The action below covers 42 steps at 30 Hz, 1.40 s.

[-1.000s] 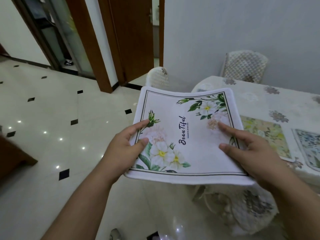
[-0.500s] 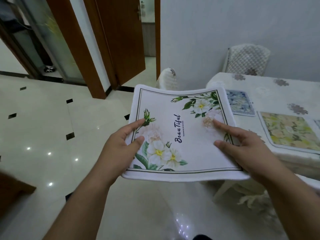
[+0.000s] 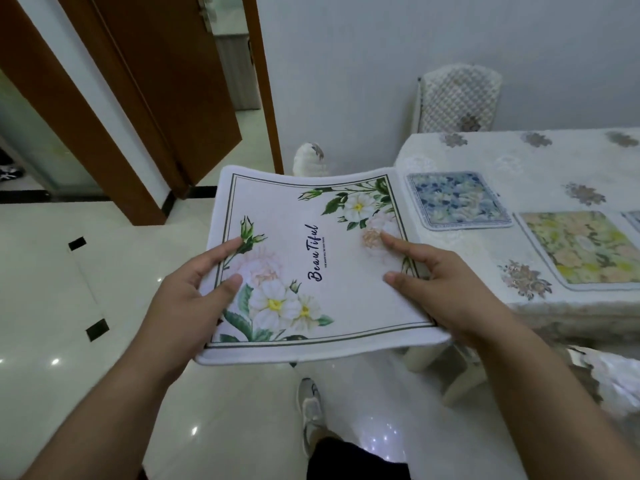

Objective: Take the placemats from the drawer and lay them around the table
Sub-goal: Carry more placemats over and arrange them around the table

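Head cam: both hands, left [image 3: 187, 299] and right [image 3: 446, 289], pinch the white floral fabric placemat [image 3: 311, 268] flat by its side edges. The cloth-covered desk [image 3: 485, 157] sits at 2 o'clock, nearer the right hand.

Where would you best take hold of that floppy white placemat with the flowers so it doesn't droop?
Probably by its two opposite side edges, one from each side, as shown: the left hand and right hand pinch the white floral placemat, thumbs on top and fingers beneath. It is thin and soft and already sags a little in the middle, so a single-edge grip would likely let it fold over.
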Motion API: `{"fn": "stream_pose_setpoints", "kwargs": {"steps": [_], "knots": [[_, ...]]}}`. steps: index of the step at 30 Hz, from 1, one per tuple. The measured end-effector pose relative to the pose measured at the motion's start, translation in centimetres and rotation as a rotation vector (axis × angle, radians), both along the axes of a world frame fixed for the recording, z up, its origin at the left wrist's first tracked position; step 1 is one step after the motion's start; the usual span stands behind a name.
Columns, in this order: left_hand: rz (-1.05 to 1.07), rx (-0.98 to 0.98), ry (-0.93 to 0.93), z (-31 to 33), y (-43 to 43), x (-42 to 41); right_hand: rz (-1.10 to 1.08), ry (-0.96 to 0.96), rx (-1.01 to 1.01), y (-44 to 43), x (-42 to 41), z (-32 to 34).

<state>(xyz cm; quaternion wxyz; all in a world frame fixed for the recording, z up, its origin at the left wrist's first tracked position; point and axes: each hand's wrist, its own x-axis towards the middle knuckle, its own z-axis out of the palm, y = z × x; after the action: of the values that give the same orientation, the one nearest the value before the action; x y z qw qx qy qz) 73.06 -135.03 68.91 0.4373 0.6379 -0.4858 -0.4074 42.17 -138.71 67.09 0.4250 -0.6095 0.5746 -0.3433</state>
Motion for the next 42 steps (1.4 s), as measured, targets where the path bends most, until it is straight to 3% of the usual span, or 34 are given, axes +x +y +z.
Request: {"fn": "stream_pose_setpoints", "kwargs": {"steps": [9,18,32,42], "knots": [[-0.024,-0.008,-0.091,0.4,-18.7,8.0,-0.01,0.026,-0.025,-18.1,7.4,-0.1],[-0.038,0.009,-0.016,0.2,-31.9,16.7,-0.028,0.07,-0.024,-30.9,15.9,1.9],[-0.447,0.003,0.017,-0.1,-54.2,29.9,-0.433,0.09,-0.029,-40.9,30.8,2.3],[-0.667,0.046,-0.033,-1.2,-68.3,30.7,-0.608,-0.031,0.017,-48.7,33.9,-0.3]]}}
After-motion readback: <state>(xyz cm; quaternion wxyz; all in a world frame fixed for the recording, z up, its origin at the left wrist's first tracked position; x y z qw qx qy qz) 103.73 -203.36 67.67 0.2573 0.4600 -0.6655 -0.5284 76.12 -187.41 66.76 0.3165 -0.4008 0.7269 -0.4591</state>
